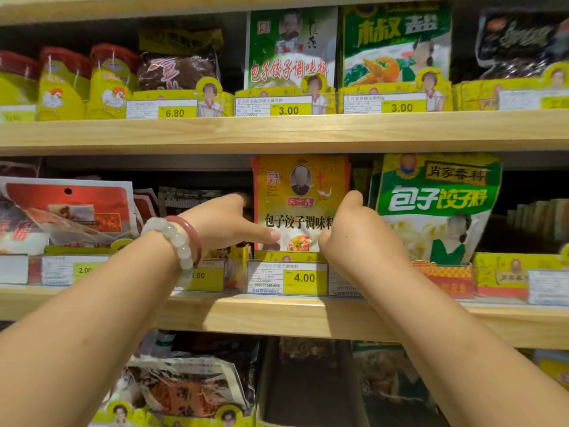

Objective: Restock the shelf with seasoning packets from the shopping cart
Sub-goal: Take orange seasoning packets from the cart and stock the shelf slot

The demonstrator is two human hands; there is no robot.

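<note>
**One head-worn view, close on the shelves**

A single wide-angle camera, worn on the person's head, faces straight into a wooden shelving unit at close range. It sits roughly level with the middle shelf board (pixel 308 315), which crosses the lower half of the frame; the upper shelf board (pixel 277 131) crosses above it. Straight edges bow near the borders. Both forearms enter from the lower corners and converge on the frame's centre, where the left hand (pixel 228 223) and right hand (pixel 357 235) flank a yellow seasoning packet (pixel 300 192). Packets on a lower tier show along the bottom edge. No second view exists to share the scene.
</note>
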